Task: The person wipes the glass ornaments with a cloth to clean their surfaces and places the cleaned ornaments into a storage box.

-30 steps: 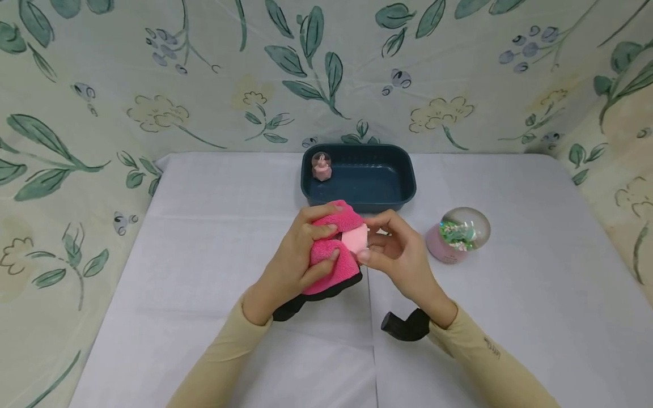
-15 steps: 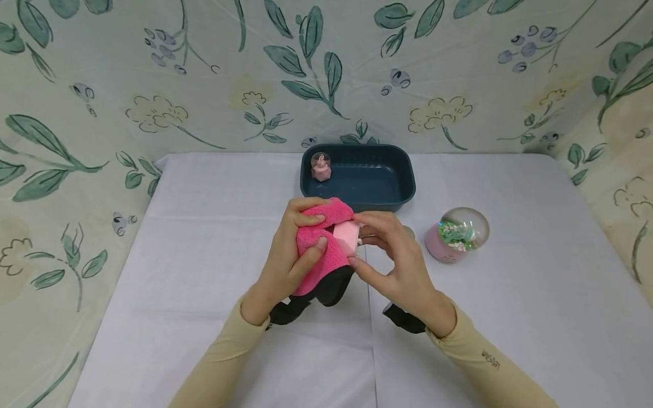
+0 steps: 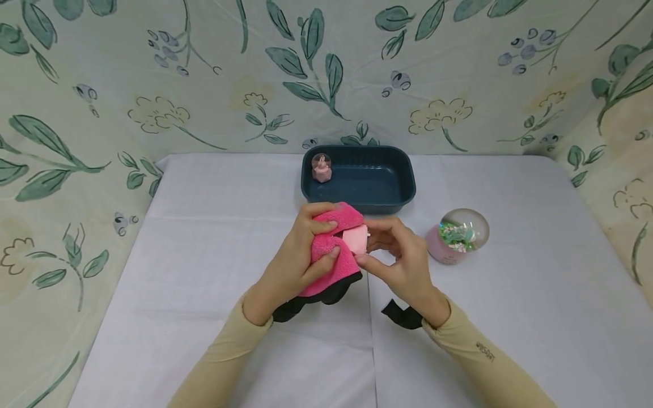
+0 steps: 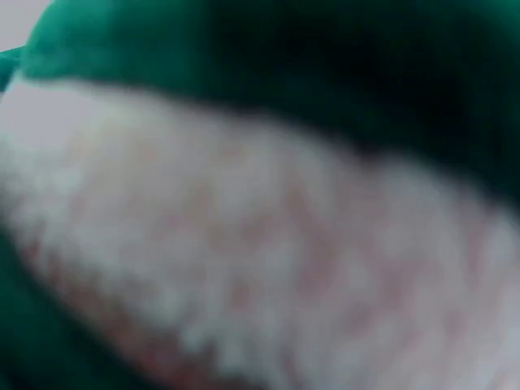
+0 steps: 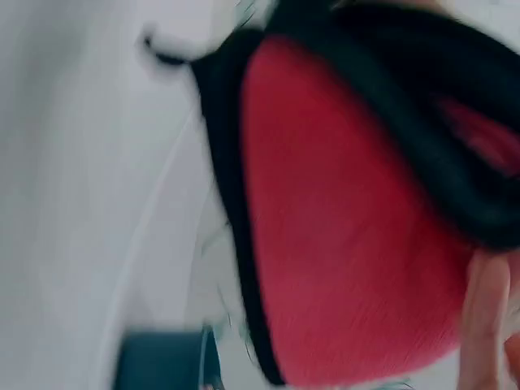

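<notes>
My left hand (image 3: pixel 293 255) grips a fuzzy pink cloth (image 3: pixel 334 266) with black edging, folded round a small pale pink block-like object (image 3: pixel 355 239). The object's flat face shows between the cloth folds; its right side has small pale bits, too small to make out. My right hand (image 3: pixel 400 252) holds the object's right side between thumb and fingers, the other fingers partly hidden behind it. Blurred fuzzy cloth (image 4: pixel 260 244) fills the left wrist view. In the right wrist view the cloth (image 5: pixel 349 236) hangs close, with a fingertip (image 5: pixel 486 317) at its edge.
Behind the hands stands a dark blue tray (image 3: pixel 357 205) with a small pink globe ornament (image 3: pixel 321 168) in its left end. A larger snow globe (image 3: pixel 457 235) on a pink base leans at the right. Black straps (image 3: pixel 403 314) hang below the wrists.
Both hands shifted left with the cloth and object, its black part swinging into view, then came back right. The right fingers stay at the object's side. Tray and snow globe have not moved.
</notes>
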A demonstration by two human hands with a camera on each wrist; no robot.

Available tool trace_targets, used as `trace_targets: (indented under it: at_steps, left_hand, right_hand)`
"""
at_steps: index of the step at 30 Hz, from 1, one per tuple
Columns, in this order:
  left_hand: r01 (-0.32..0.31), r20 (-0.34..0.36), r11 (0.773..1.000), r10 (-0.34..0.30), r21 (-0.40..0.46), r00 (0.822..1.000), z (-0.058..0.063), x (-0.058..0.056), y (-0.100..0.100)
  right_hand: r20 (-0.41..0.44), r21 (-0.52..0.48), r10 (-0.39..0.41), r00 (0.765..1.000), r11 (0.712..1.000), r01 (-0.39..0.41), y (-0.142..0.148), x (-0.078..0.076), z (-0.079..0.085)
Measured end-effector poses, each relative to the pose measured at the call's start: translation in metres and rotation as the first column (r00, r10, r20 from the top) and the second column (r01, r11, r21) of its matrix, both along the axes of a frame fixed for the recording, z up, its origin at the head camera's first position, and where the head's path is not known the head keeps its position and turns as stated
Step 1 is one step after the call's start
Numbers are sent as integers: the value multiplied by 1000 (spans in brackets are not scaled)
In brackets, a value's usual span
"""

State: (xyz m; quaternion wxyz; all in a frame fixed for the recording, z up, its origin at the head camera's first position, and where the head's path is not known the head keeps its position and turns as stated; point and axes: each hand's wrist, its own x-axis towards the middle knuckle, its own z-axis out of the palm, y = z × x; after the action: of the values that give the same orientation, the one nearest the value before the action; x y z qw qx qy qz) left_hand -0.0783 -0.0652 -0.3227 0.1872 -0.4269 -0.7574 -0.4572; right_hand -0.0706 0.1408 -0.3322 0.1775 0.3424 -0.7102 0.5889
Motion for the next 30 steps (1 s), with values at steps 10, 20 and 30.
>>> trace_targets:
  at_steps: [10,20,30]
  left_hand:
    - [-4,-12,999,5,38,1000,-2,0,2]
    - [-49,192,975,7,215,981,0,0,-2]
    - [-25,48,999,23,28,999,-2,-1,-1]
  right_hand:
    - [448,-52,59,892,998,-40,-1,5,8]
    - [-261,214,17,965,976,41,3,-5,12]
    - [2,76,46,999,996,-46,6,-5,4]
